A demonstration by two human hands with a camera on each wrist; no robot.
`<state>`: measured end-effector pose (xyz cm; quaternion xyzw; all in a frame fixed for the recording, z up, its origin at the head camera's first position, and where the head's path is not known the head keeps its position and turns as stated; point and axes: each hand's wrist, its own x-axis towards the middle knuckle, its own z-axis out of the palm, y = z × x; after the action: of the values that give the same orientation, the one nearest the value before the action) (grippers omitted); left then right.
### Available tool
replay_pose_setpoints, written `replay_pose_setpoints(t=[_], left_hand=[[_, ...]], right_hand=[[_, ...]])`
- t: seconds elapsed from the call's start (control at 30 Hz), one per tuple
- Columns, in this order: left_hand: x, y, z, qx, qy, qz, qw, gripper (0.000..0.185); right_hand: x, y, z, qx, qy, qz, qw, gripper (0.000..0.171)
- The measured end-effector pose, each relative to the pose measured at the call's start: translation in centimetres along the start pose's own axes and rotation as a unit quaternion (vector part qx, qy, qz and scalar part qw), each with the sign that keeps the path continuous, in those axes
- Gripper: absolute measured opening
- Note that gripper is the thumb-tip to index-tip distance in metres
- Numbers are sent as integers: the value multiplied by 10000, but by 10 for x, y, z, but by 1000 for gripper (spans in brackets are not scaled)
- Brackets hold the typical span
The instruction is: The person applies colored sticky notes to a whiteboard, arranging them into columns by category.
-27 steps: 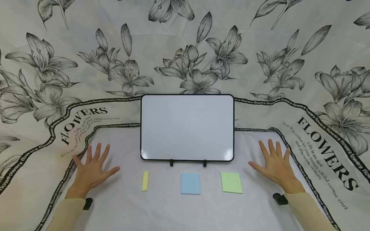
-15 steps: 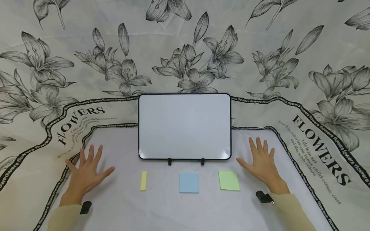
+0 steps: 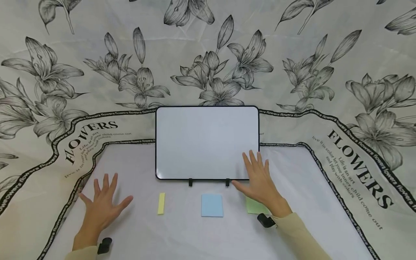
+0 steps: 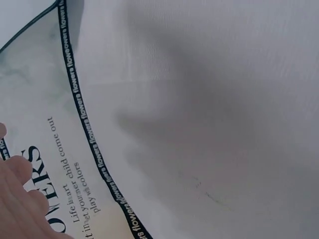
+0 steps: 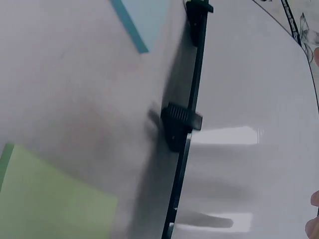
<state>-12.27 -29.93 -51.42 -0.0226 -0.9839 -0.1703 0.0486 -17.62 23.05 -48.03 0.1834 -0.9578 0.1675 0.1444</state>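
Left hand (image 3: pixel 100 208), fingers apart, at eight o'clock from the whiteboard (image 3: pixel 201 142); right hand (image 3: pixel 261 184), fingers apart, at four, partly hiding a green sticky-note pad (image 3: pixel 255 207), likely light, bendable, best edge-pinched.

- I see a black-rimmed whiteboard (image 3: pixel 201 144) with rounded corners and two black clips (image 3: pixel 190 182) on its near edge; the right hand (image 3: pixel 261 182) shows over its near right corner.
- On the right I have a square green pad (image 3: pixel 256 207), flat, partly hidden behind that hand.
- The square blue pad (image 3: pixel 212 205) lies flat in the middle.
- I see a narrow yellow pad (image 3: pixel 161 203) at left, lengthwise near to far, well apart from the left hand (image 3: pixel 103 209).
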Motion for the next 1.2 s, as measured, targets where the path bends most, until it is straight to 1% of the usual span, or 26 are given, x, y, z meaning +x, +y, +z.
replay_pose_setpoints(t=[0.13, 0.23, 0.3, 0.43, 0.5, 0.57, 0.63, 0.73, 0.97, 1.07, 1.13, 1.2], left_hand=[[-7, 8, 1, -43, -58, -49, 10000, 102], [-11, 14, 0, -55, -148, 12, 9999, 100], [-13, 18, -2, -48, -147, 105, 9998, 99], [-15, 25, -6, -66, -166, 367, 9992, 94], [-18, 26, -7, -52, -169, 481, 9987, 92], [-22, 27, -7, -13, -179, 570, 9982, 92], [-26, 26, -6, 60, -168, 637, 9978, 91], [-31, 25, -3, 196, -175, 711, 9971, 90], [-38, 22, 2, 468, -265, 851, 9949, 87], [-42, 20, 4, 562, -240, 910, 9940, 85], [-45, 17, 6, 566, -114, 974, 9936, 83], [-47, 14, 7, 514, 101, 1091, 9926, 81]], right_hand=[[11, -26, 11, -36, 166, -478, 9987, 107], [21, -44, 19, -8, 270, -973, 9949, 106], [28, -56, 24, 14, 294, -1302, 9910, 105], [35, -83, 45, -126, 68, -1969, 9803, 101], [37, -96, 58, -244, -140, -2258, 9738, 100], [38, -107, 70, -305, -366, -2458, 9682, 98], [40, -118, 80, -294, -577, -2585, 9638, 97], [43, -132, 88, -211, -899, -2672, 9592, 96], [46, -158, 102, 72, -1753, -2621, 9490, 97], [45, -167, 110, 83, -1875, -2620, 9466, 95], [45, -173, 115, 8, -1866, -2641, 9463, 93], [45, -178, 119, -31, -1882, -2646, 9458, 90]])
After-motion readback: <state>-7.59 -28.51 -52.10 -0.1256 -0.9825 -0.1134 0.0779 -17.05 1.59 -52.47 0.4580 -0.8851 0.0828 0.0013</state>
